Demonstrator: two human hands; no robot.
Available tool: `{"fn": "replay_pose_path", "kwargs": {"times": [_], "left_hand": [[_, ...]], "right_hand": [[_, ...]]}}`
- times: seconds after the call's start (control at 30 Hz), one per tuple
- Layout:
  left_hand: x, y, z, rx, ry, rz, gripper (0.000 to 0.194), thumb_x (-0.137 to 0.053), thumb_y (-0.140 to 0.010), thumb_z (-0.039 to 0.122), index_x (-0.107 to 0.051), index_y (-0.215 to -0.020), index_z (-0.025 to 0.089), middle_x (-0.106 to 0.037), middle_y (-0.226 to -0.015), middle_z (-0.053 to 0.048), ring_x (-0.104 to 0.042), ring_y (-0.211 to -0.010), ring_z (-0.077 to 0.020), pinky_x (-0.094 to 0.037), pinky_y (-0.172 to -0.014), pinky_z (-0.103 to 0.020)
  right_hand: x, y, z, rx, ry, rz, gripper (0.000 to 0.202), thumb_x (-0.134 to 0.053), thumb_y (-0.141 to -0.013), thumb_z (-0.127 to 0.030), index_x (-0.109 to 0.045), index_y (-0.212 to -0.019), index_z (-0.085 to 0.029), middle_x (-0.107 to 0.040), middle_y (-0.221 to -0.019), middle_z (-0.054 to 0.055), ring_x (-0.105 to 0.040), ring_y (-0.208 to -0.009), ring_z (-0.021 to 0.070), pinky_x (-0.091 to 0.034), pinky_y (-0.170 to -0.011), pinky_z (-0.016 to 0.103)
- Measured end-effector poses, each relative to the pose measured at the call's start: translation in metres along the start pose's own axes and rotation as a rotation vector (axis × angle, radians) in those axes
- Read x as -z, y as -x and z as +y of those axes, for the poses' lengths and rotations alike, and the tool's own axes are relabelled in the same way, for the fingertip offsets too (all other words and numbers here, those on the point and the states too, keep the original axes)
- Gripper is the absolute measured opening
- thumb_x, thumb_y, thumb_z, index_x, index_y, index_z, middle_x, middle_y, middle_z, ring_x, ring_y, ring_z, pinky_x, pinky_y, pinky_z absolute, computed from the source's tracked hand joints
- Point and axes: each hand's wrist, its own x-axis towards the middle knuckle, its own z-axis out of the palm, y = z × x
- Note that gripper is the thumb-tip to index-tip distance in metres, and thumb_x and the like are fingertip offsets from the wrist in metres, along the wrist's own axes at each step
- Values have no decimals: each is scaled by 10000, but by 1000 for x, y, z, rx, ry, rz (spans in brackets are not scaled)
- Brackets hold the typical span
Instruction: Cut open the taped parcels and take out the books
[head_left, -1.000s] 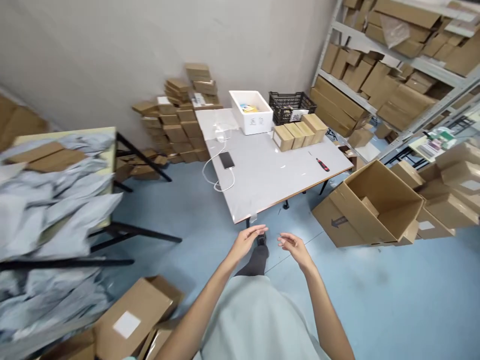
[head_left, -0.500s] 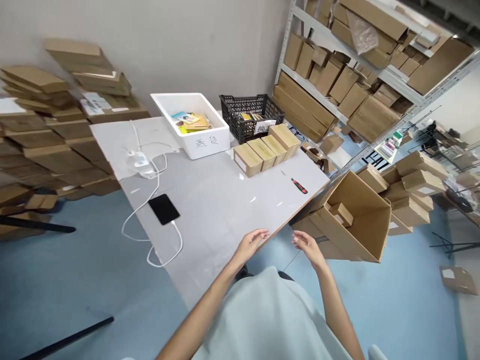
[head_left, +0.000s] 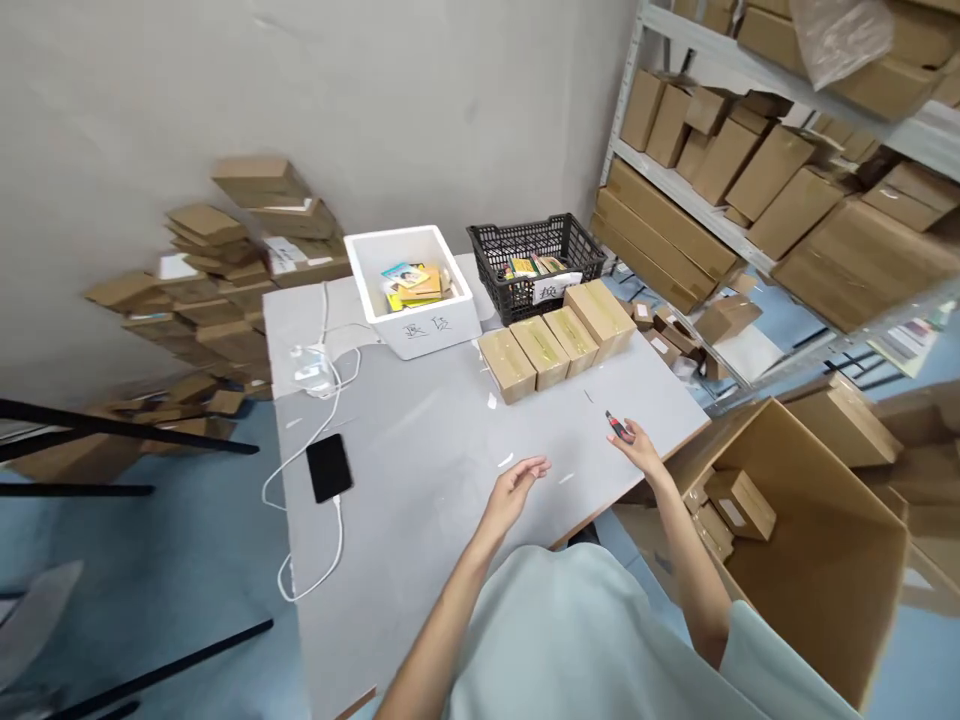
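A red and black utility knife [head_left: 619, 427] lies at the right part of the grey table [head_left: 420, 470]. My right hand [head_left: 639, 448] is at its near end, thumb and fingers closed on either side of the handle. The fingers partly cover that end. Over the table, to the left of the knife, hovers my left hand [head_left: 517, 488]; it holds nothing, its fingers loosely bent and apart. Beyond both hands stands a row of several small taped cardboard boxes [head_left: 556, 345].
A white foam box [head_left: 427, 335] and a black crate [head_left: 525, 292], both with small packets inside, stand at the back. A phone [head_left: 328, 467] with a white cable [head_left: 339, 550] lies left. An open carton [head_left: 817, 560] stands right, near shelves [head_left: 705, 200] of boxes.
My right hand has moved forward from the table's edge to the utility knife. My left hand has come further over the table. The view has shifted, with the carton nearer.
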Motion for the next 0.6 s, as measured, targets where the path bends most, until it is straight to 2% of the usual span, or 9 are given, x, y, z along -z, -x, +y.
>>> {"fn": "replay_pose_path", "kwargs": {"times": [0.07,0.17,0.23,0.3,0.43,0.6], "left_hand": [[-23,-34,15,-2,10,56,710,-855,-830,744,-837,-1256,177,-872,-1314,-207,-824,-1289,-400,-550,-1266,-597],[-56,-85,43,-36,20,115,724,-880,-785,752,-833,-1222,176,-876,-1294,-215,-832,-1264,-411,-544,-1265,-621],[-76,-112,63,-76,20,145,720,-878,-797,742,-830,-1237,175,-873,-1302,-215,-831,-1266,-404,-545,-1267,-611],[-93,-131,78,-104,14,158,687,-871,-838,711,-829,-1271,179,-868,-1327,-205,-827,-1284,-387,-547,-1273,-580],[-118,-140,89,-78,1,166,640,-850,-904,673,-830,-1311,180,-861,-1359,-197,-825,-1301,-373,-556,-1271,-552],[-128,-128,71,11,-12,204,603,-848,-909,650,-841,-1304,195,-858,-1369,-195,-820,-1319,-380,-550,-1280,-568]], "right_hand": [[12,-68,-23,63,42,-11,1253,-925,-666,-804,-575,-1668,-136,-530,-1755,306,-615,-1568,463,-514,-1308,594],[21,-160,-59,217,179,24,1315,-873,-739,-821,-449,-1762,-112,-407,-1831,310,-400,-1731,446,-353,-1422,574],[18,-210,-80,267,282,61,1385,-855,-764,-847,-360,-1804,-79,-283,-1879,342,-246,-1795,459,-281,-1443,593],[10,-250,-96,232,339,82,1485,-875,-740,-872,-279,-1831,-60,-126,-1914,372,-102,-1821,499,-232,-1442,635],[-14,-303,-112,157,404,76,1639,-905,-671,-907,-157,-1855,-55,55,-1922,391,58,-1817,545,-135,-1436,693],[-33,-329,-100,132,363,19,1687,-873,-643,-952,-76,-1873,-116,118,-1929,360,29,-1817,534,-139,-1419,722]]}}
